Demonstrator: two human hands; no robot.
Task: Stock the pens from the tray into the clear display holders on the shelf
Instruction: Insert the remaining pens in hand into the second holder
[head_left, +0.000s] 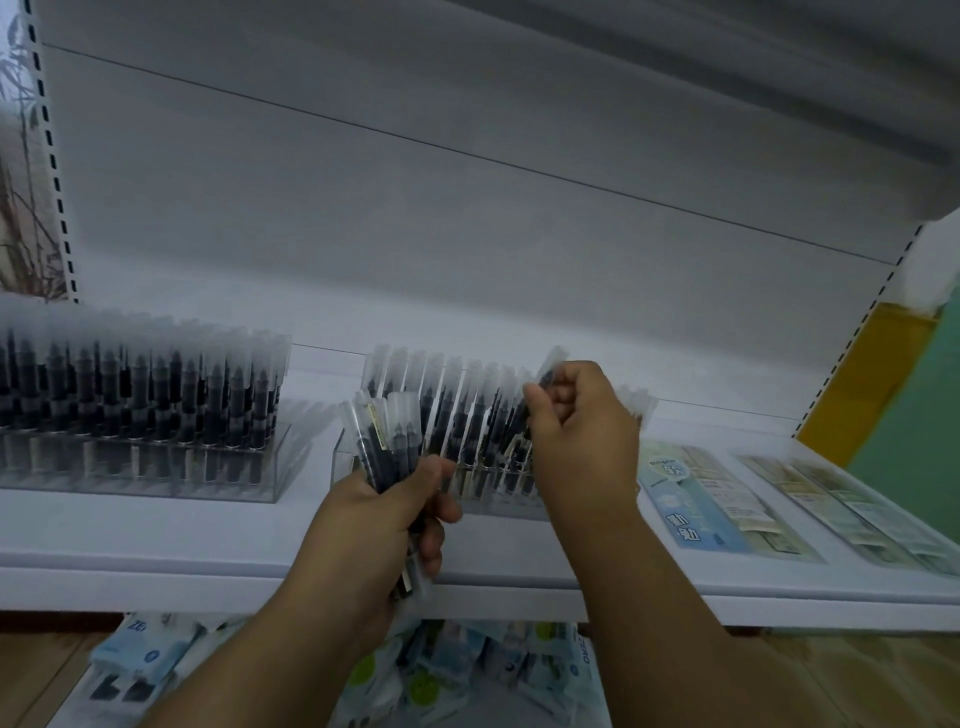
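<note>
**One pen going into the middle holder**

Head view: the left hand (384, 514) grips a bundle of pens (382, 441) in front of the shelf (208, 535). The right hand (576, 421) pinches one pen (549, 366) over the middle holder (343, 457), just above the pens already standing there. If this pen goes in tilted, I think it may knock its neighbours. The bundle could also slip. On packets below I read only "ZE".

Flat blue packets (696, 499) and beige packets (841, 509) lie side by side on the white shelf (156, 530), toward its right end; below its front edge, loose blue-and-white packs (467, 670) are heaped together.
</note>
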